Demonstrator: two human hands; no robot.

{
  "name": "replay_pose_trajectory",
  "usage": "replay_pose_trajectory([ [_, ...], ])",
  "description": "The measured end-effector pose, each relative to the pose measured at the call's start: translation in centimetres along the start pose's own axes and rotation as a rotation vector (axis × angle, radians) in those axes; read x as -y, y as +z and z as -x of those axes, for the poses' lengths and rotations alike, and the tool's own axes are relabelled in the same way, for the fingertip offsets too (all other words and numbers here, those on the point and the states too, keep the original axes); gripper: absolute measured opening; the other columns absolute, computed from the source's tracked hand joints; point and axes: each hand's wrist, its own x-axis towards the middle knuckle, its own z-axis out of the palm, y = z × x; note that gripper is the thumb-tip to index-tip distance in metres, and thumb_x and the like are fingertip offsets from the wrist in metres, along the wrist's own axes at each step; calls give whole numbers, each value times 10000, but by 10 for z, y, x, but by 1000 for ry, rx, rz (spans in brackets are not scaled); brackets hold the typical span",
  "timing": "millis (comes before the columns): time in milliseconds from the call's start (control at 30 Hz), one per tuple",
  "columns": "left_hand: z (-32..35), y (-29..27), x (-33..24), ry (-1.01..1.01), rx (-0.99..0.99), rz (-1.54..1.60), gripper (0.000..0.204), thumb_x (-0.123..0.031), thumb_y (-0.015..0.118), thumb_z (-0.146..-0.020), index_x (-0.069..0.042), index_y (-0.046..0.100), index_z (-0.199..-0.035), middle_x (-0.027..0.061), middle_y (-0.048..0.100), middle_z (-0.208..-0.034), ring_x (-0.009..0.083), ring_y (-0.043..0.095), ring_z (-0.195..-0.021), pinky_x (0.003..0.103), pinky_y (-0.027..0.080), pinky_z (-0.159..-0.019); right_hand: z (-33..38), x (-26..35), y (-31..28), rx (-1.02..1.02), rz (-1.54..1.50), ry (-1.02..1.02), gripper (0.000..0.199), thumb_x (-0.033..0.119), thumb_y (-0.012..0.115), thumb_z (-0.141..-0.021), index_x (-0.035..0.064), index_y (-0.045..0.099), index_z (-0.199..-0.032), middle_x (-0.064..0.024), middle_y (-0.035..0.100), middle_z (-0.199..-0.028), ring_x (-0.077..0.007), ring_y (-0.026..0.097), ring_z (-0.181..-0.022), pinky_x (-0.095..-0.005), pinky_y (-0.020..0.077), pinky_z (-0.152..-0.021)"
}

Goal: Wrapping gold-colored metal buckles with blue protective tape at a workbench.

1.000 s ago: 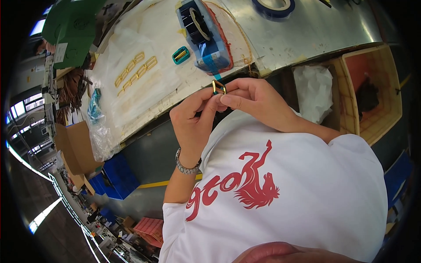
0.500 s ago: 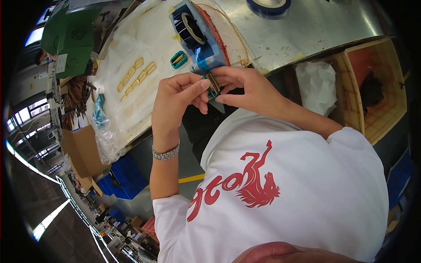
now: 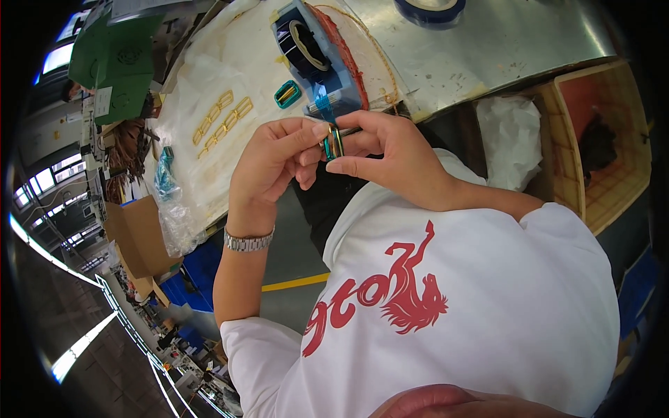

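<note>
- Workbench of bare metal (image 3: 502, 49), part covered by a pale sheet (image 3: 209, 83), factory floor below.
- Both hands, left hand (image 3: 268, 171) and right hand (image 3: 390, 157), pinch a small gold buckle (image 3: 332, 141) just before the tape dispenser (image 3: 317, 52); teal film partly wraps it (probably tape).
- Buckle looks light, stiff, slick: grip by the edges.
- Wooden crate (image 3: 599, 139) holds something dark; more gold buckles (image 3: 221, 122) lie on the sheet.

Tape dispenser (image 3: 317, 52) behind buckle (image 3: 333, 141), on table (image 3: 488, 42).
</note>
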Motion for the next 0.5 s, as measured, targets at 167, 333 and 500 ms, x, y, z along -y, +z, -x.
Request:
replay_pose_trajectory([
  [167, 1, -1, 3, -37, 2, -5, 221, -223, 786, -1037, -5, 756, -1014, -19, 608, -675, 89, 550, -498, 268, 474, -454, 1, -6, -2, 41, 7, 59, 465, 161, 869, -954, -87, 647, -1280, -130, 838, -1071, -119, 752, -912, -288, 579, -864],
  [333, -11, -9, 7, -148, 12, 31, 199, -231, 787, -1040, -43, 747, -988, -52, 565, -674, 61, 471, -505, 248, 391, -454, -8, -18, -10, 8, 175, -90, 502, 194, 894, -926, -75, 658, -1278, -121, 814, -1048, -174, 763, -921, -316, 598, -872],
  [500, -20, -13, 4, -207, 60, 106, 204, -247, 782, -1045, -76, 720, -951, -67, 529, -672, 57, 455, -513, 254, 364, -457, -14, -17, -10, -44, 307, -275, 498, 220, 915, -887, -30, 700, -1261, -130, 787, -965, -209, 778, -902, -320, 604, -842],
])
